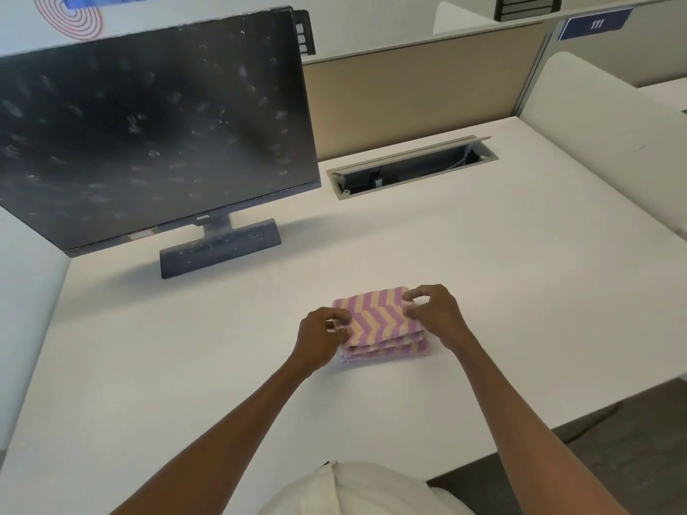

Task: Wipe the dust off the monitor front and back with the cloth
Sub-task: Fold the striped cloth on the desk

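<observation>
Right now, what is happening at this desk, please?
A person sits at a white desk with a folded purple and yellow striped cloth lying on it. Both hands are at the cloth: the left hand pinches its left edge and the right hand pinches its right edge. The monitor stands at the back left, its dark screen covered with dusty smudges, and its base is dusty too. No wiping has begun yet.
</observation>
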